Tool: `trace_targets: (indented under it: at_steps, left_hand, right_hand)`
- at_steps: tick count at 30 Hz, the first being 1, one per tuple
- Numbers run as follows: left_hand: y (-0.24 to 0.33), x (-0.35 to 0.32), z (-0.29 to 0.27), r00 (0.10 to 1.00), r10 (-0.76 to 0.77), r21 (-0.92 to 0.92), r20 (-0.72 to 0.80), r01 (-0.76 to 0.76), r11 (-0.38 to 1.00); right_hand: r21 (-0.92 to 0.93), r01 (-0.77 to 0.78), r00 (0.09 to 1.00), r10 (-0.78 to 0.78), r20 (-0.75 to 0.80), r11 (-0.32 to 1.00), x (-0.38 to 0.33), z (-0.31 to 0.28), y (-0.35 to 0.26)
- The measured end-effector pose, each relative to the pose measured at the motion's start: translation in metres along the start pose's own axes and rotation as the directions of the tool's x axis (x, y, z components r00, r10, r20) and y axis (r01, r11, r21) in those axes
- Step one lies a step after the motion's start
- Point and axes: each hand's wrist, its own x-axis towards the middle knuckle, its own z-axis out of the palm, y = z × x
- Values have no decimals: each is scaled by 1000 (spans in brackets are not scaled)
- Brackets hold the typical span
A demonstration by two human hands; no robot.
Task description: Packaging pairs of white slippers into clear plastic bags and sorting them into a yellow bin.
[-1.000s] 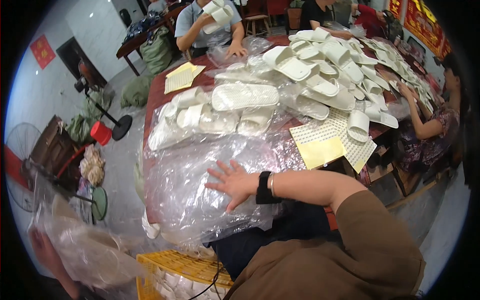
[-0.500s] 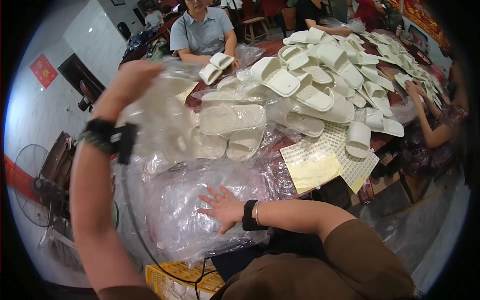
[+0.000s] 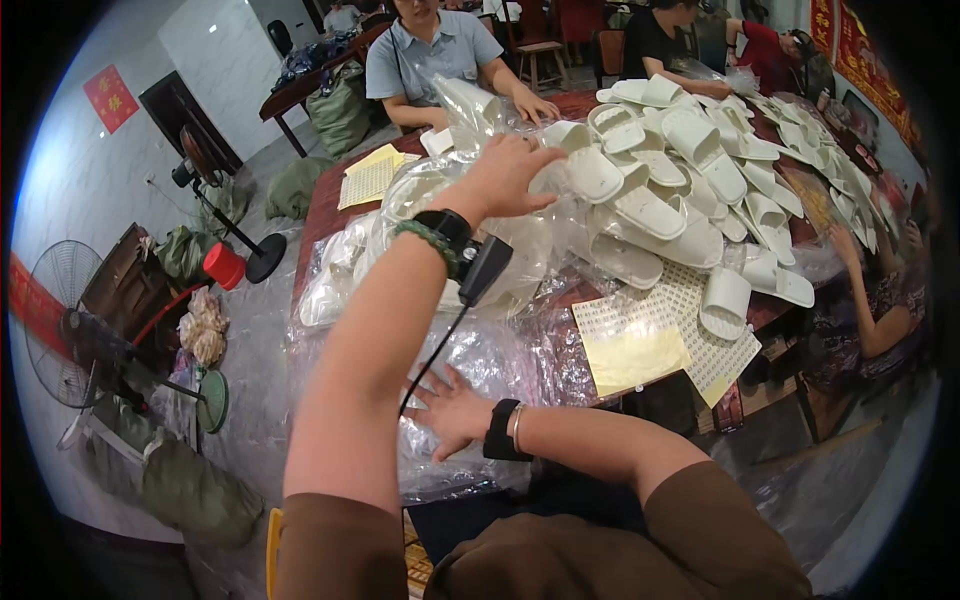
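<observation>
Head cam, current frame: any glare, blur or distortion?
Head view: glare streaks on the clear plastic by the right hand; head view: black fisheye vignette at the corners; head view: co-worker at far right dim and soft, slippers mid-table clearer.

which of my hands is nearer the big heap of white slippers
Left. Your left hand is over bagged slippers, just left of the heap of white slippers; your right hand is spread on clear plastic, farther from the heap.
</observation>
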Motion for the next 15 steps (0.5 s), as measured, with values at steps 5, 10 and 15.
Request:
trace_targets:
  at_steps: [5,10,15]
  left_hand:
    - [5,-20,-62,975,13,39,-223,-4,999]
    - [42,-96,-143,920,-144,-91,-365,119,989]
    - [91,-220,-135,824,-458,-221,-335,404,888]
  right_hand:
    - [-12,20,998,-21,-54,1000,3,1,1]
    - [-12,15,999,-15,-37,1000,4,-5,1]
    - [13,-1,1000,2,-4,1000,-1,-8,6]
